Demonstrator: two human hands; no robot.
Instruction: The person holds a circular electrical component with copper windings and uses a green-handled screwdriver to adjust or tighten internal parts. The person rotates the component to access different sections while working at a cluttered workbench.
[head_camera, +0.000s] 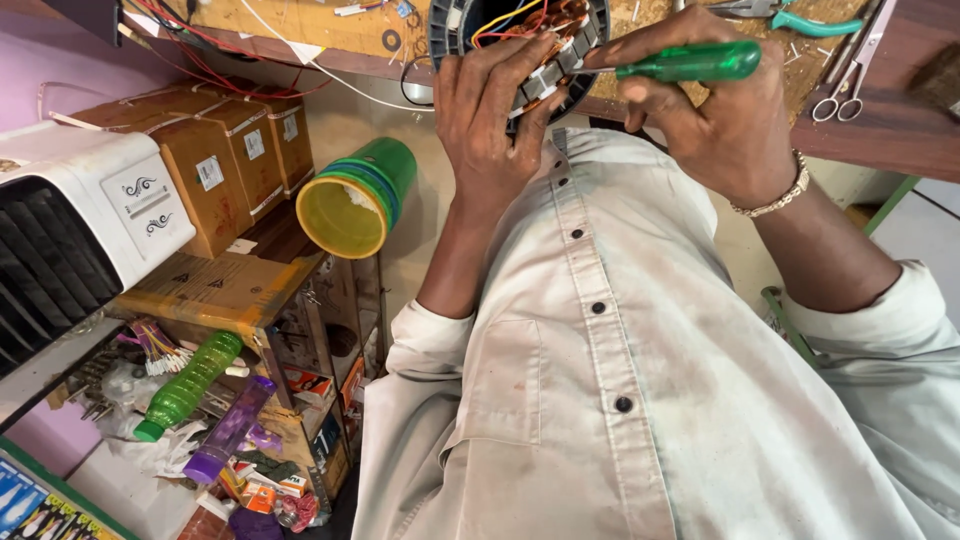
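Observation:
My left hand (495, 115) grips a round black motor stator (560, 45) with copper windings and coloured wires, held at the edge of the wooden workbench (880, 125). My right hand (715, 115) holds a green-handled screwdriver (690, 63) whose shaft points left into the stator's slots. A metal bracelet sits on my right wrist. Below both arms my light buttoned shirt (620, 400) fills the frame.
Scissors (840, 95) and teal-handled pliers (800, 18) lie on the bench. At left stand brown cardboard boxes (215, 160), a white cooler (70, 230), a green and yellow container (355, 200) on its side, and a cluttered shelf with green (190, 385) and purple (230, 430) bottles.

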